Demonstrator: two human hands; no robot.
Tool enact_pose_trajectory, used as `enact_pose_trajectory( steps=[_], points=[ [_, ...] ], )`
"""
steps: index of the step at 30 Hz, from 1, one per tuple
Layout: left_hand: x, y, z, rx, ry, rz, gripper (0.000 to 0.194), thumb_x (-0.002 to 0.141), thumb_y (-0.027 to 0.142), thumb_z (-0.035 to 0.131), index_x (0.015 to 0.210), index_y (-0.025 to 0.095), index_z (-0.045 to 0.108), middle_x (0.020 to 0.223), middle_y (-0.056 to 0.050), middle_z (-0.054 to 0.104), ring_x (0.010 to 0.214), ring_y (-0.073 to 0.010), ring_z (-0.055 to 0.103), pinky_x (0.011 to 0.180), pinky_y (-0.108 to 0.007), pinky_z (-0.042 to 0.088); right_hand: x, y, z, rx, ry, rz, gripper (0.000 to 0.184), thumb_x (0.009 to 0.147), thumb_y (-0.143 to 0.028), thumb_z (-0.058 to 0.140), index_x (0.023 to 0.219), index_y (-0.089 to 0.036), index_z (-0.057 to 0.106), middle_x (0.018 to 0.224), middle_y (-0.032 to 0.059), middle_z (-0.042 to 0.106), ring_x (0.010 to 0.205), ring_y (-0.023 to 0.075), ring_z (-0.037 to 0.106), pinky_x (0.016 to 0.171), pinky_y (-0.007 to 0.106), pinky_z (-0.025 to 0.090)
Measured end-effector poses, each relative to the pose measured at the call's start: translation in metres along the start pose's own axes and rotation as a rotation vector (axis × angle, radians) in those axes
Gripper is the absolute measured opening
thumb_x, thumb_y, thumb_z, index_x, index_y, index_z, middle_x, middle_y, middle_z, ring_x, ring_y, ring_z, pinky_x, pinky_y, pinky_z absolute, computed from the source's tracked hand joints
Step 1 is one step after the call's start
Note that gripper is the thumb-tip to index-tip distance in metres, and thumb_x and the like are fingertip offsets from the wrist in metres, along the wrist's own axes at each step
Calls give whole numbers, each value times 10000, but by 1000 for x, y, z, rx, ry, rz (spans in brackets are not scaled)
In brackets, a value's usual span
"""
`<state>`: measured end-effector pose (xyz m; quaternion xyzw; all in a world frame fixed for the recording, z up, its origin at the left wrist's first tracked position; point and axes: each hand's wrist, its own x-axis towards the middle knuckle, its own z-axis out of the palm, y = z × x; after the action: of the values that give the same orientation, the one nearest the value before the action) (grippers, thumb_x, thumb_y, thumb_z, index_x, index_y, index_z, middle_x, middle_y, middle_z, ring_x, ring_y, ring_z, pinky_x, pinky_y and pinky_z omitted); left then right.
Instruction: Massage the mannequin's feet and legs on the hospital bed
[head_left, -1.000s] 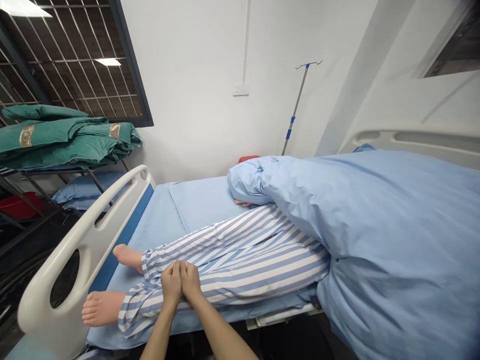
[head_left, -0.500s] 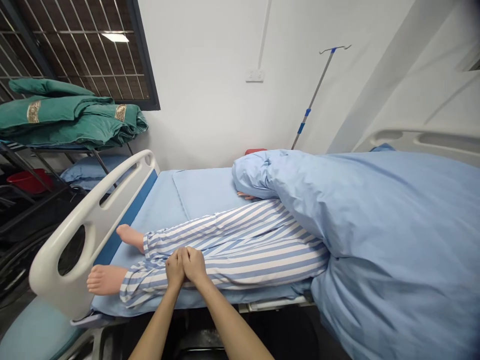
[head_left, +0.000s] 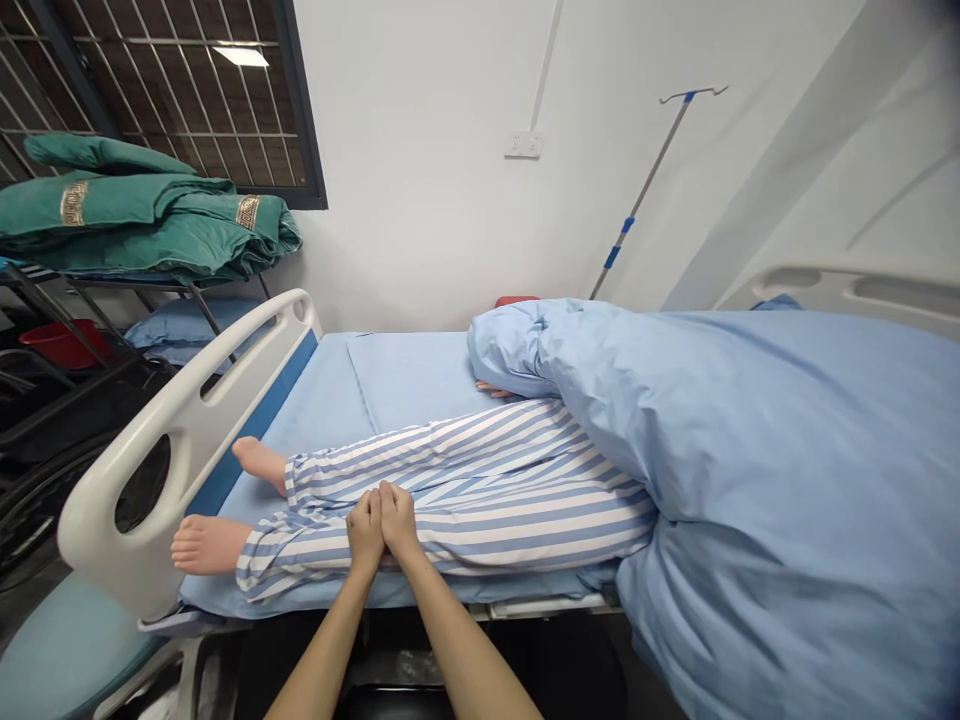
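Observation:
My left hand (head_left: 365, 528) and my right hand (head_left: 398, 518) are side by side with their inner edges touching. Both are closed into fists, knuckles up, with no object showing in them. They are at the lower part of the near leg, over blue-and-white striped trousers (head_left: 517, 520); whether they press on the cloth or hover just above it, I cannot tell. The wearer, apparently a manikin, lies on a bed with bare feet, the near foot (head_left: 212, 545) and the far foot (head_left: 259, 462), to the left. A blue quilt (head_left: 735, 430) hides the upper body; some fingers (head_left: 493, 390) peek out beneath its edge.
The white footboard (head_left: 142, 480) rises at the left, and a headboard (head_left: 862, 285) at the far right. An IV pole (head_left: 645, 185) stands behind the bed. At the left, green folded bedding (head_left: 150, 215) lies on a rack above a red basin (head_left: 64, 343).
Both fists have shifted a little to the right along the near leg, still closed together. The camera view has tilted slightly. The legs and quilt look unchanged.

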<state>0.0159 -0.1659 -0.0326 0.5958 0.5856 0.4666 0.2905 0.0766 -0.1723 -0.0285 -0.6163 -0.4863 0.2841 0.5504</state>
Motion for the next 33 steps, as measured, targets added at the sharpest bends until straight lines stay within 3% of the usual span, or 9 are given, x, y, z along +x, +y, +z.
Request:
enact_pose_trajectory(
  steps=[3, 10, 17, 23, 29, 33],
  points=[
    [-3, -7, 1, 85, -19, 38, 357, 832, 392, 340, 538, 198, 392, 472, 31, 427, 484, -106, 360, 524, -237, 264, 1, -4, -2, -24, 2, 20, 433, 888, -371, 289, 541, -177, 461, 511, -12, 496, 507, 107, 431, 496, 218, 288],
    [-1, -8, -1, 107, -76, 44, 334, 849, 366, 304, 600, 201, 452, 556, -2, 517, 532, -125, 427, 551, -242, 304, -5, -17, -13, -357, -27, -34, 416, 897, -359, 303, 635, -179, 571, 590, 29, 589, 545, 125, 484, 524, 247, 259],
    [3, 3, 2, -21, -94, -22, 340, 829, 394, 358, 564, 195, 437, 533, 10, 487, 539, -122, 423, 544, -238, 320, -7, -1, -16, -196, -9, -39, 457, 910, -368, 252, 626, -176, 553, 582, 26, 581, 545, 121, 483, 535, 224, 296],
    [5, 26, 11, -238, 37, -69, 368, 811, 398, 375, 505, 206, 308, 475, 48, 323, 491, -97, 329, 503, -226, 304, 1, 5, -20, -3, 10, -21, 440, 890, -396, 287, 559, -173, 472, 531, -8, 493, 536, 112, 434, 522, 216, 297],
    [-8, 13, 20, 15, -40, 7, 337, 818, 390, 370, 550, 191, 420, 487, 34, 434, 499, -104, 372, 529, -236, 278, 4, 6, -23, 86, 37, 27, 400, 879, -392, 302, 562, -181, 425, 526, -18, 459, 528, 108, 412, 510, 215, 301],
    [-7, 6, 21, 40, -65, 33, 347, 835, 387, 336, 575, 188, 449, 512, 21, 484, 515, -108, 397, 542, -234, 290, 4, -5, -31, -138, 14, 0, 419, 895, -369, 282, 573, -177, 468, 543, 2, 506, 535, 112, 433, 519, 224, 277]
  ],
)
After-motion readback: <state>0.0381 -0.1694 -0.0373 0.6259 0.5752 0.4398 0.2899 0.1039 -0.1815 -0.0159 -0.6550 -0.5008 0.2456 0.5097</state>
